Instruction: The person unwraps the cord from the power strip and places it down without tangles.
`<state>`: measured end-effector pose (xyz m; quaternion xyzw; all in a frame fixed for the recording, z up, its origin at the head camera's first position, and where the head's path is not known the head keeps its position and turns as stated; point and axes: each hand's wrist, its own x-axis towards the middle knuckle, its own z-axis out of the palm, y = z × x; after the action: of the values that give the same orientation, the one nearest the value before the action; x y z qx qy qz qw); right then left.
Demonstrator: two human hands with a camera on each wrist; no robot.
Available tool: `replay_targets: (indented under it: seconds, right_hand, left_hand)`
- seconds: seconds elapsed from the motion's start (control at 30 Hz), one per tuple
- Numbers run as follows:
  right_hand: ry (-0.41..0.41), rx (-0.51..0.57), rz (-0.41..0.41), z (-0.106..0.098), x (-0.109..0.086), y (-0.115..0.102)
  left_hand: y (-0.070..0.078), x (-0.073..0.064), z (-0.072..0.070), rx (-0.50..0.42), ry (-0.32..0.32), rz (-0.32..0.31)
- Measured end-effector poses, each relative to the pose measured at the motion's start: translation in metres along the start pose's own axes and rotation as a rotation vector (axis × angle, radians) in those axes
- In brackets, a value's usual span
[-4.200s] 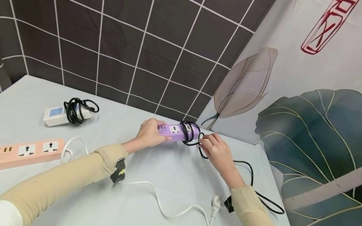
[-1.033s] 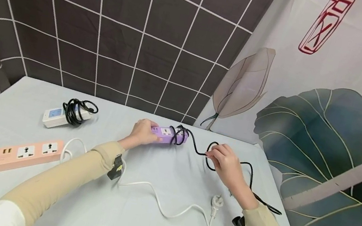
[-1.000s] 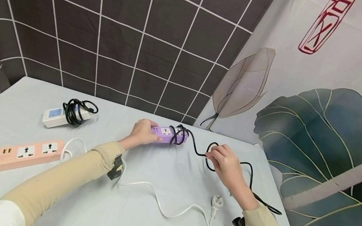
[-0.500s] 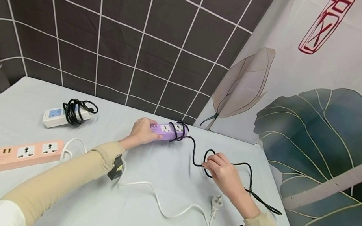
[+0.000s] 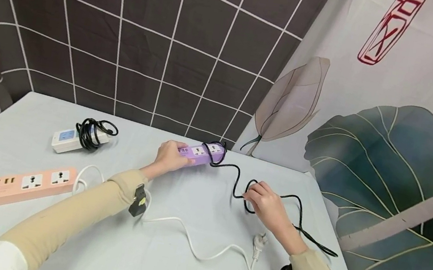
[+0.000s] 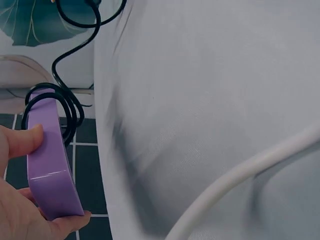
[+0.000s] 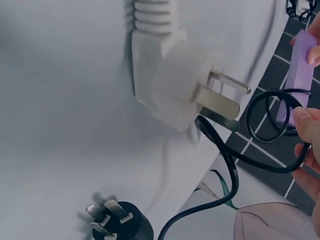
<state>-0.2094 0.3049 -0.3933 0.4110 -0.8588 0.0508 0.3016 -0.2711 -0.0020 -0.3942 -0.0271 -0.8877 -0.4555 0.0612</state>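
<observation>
My left hand [image 5: 170,156] grips one end of a purple power strip [image 5: 205,158], thumb on one side, fingers on the other. The left wrist view shows the strip [image 6: 47,160] held tilted, with black loops round its far end. From those loops the black power cord [image 5: 238,177] runs down to my right hand [image 5: 268,205], which pinches it between thumb and fingertips. A small loop of cord hangs at these fingers. Beyond the hand the cord trails to the right table edge. Its black three-pin plug [image 7: 127,225] appears in the right wrist view.
A white plug [image 5: 259,242] and its white cable [image 5: 196,257] lie in front of my right forearm. The orange power strip [image 5: 2,194] is at the left. Behind it sits a white power strip [image 5: 69,143] wrapped in black cord [image 5: 89,135]. A tiled-pattern cloth [image 5: 137,69] hangs behind.
My right hand has drawn away from the strip, right and toward me, pulling out a length of cord. Fewer loops circle the strip, which has shifted slightly left and lately tilted up.
</observation>
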Motion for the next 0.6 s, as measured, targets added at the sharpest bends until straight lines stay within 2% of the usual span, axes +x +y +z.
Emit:
replay_targets:
  seconds: [0.3,0.6]
  right_hand:
    - [-0.068,-0.027,0.044,0.007,0.007,0.007]
    - [-0.077,-0.144,0.032,0.015,0.005,0.023]
  left_hand:
    - [0.004,-0.002,0.0,-0.023,-0.021,-0.02]
    - [0.007,-0.005,-0.002,-0.033,-0.029,-0.027]
